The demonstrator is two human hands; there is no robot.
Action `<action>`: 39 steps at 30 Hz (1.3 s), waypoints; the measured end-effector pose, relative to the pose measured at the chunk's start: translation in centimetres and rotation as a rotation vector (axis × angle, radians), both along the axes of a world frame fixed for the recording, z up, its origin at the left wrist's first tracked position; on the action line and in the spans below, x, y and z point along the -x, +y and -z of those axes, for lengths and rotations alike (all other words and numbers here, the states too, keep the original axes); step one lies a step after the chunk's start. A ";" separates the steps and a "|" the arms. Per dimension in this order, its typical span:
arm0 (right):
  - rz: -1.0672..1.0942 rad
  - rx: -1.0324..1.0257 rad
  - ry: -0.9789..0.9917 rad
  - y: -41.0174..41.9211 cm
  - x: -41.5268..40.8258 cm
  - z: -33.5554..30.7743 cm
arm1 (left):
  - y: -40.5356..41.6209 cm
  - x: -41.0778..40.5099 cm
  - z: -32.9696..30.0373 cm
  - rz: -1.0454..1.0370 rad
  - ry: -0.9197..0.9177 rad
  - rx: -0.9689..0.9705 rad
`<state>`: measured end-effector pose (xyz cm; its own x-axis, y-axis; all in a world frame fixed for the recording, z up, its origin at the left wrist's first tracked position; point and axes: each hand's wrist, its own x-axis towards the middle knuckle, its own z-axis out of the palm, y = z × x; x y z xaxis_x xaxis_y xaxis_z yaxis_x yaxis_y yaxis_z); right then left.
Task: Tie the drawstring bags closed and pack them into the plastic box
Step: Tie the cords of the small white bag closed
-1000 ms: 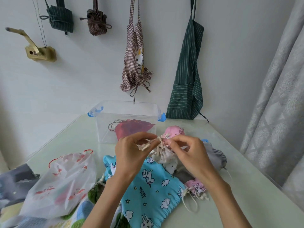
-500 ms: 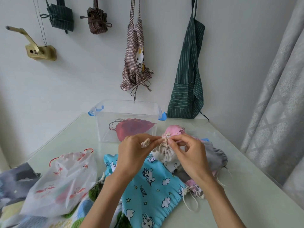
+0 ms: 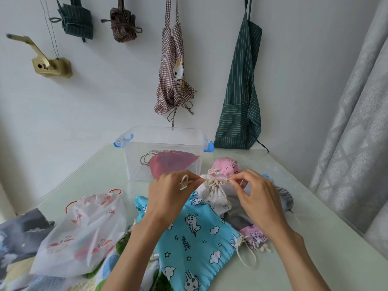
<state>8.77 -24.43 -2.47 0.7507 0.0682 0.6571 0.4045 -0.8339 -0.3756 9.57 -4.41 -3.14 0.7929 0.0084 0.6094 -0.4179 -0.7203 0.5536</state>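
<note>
A small cream drawstring bag [image 3: 216, 195] sits above the pile of bags, its neck gathered by a cream cord [image 3: 216, 182]. My left hand [image 3: 168, 194] pinches one cord end, which loops over its fingers. My right hand [image 3: 256, 198] pinches the other end, and the cord runs taut between them. Behind stands the clear plastic box [image 3: 163, 139] with blue latches, holding a red bag [image 3: 170, 164]. A blue unicorn-print bag [image 3: 195, 240], a pink bag [image 3: 225, 165], a grey bag [image 3: 241, 217] and a small pink bag [image 3: 255, 236] lie on the table.
A translucent white flamingo-print bag [image 3: 84, 232] with red cords lies at the left, over more patterned fabric [image 3: 19, 238]. Aprons [image 3: 241, 97] and tied bundles hang on the wall behind. A grey curtain [image 3: 357, 122] borders the glass table's [image 3: 315, 248] right edge.
My hands have drawn apart sideways, pulling the cord tight around the cream bag's neck. The bag now sits a little lower between them.
</note>
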 end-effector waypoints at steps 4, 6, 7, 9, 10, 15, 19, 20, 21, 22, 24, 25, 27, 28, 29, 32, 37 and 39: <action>-0.226 -0.345 0.315 -0.8 -0.1 -0.8 | -0.1 -0.1 -0.1 0.093 0.118 0.060; -0.359 -0.385 0.526 -0.9 0.1 -1.1 | -0.2 0.2 -0.2 0.160 0.165 0.146; -0.376 -0.308 0.606 -0.7 0.2 -0.9 | -0.2 0.4 -0.3 0.183 0.183 0.189; -0.375 -0.155 0.659 0.2 0.2 -0.5 | 0.1 0.4 -0.9 0.213 0.223 0.232; -0.371 -0.149 0.655 0.6 0.1 -0.4 | 0.4 0.3 -1.4 0.228 0.255 0.217; -0.365 -0.236 0.632 1.2 -0.9 -2.9 | 2.9 -0.9 -3.9 0.352 0.587 -0.013; -0.487 -0.321 0.655 1.6 -2.0 -7.3 | 3.0 -2.6 -5.5 0.384 0.592 -0.243; -0.506 -0.326 0.660 1.7 -2.5 -8.4 | 2.7 -3.1 -5.9 0.417 0.583 -0.266; -0.527 -0.348 0.664 1.8 -3.0 -9.5 | 2.5 -3.6 -6.4 0.446 0.591 -0.268; -0.553 -0.390 0.665 1.9 -3.5 -10.5 | 2.4 -4.0 -7.0 0.463 0.604 -0.261; -0.590 -0.479 0.650 1.8 -4.6 -12.1 | 2.6 -5.1 -8.0 0.449 0.585 -0.204; -0.588 -0.511 0.623 1.8 -5.2 -12.7 | 2.9 -5.8 -8.6 0.419 0.551 -0.146; -0.561 -0.575 0.518 1.8 -6.5 -13.5 | 3.4 -7.2 -10.1 0.321 0.445 -0.027; -0.547 -0.615 0.445 1.9 -7.3 -13.6 | 3.6 -7.9 -10.9 0.254 0.387 0.034; -0.540 -0.650 0.365 2.2 -7.8 -13.8 | 3.7 -8.3 -11.7 0.176 0.330 0.091; -0.514 -0.648 0.198 3.5 -9.8 -13.2 | 3.7 -10.0 -13.1 -0.087 0.173 0.253; -0.259 -0.374 -0.086 6.0 -12.9 -9.9 | 3.3 -12.3 -11.7 -0.263 0.024 0.335; -0.189 -0.090 -0.016 6.3 -13.7 -7.9 | 3.8 -13.6 -10.1 -0.269 0.204 0.218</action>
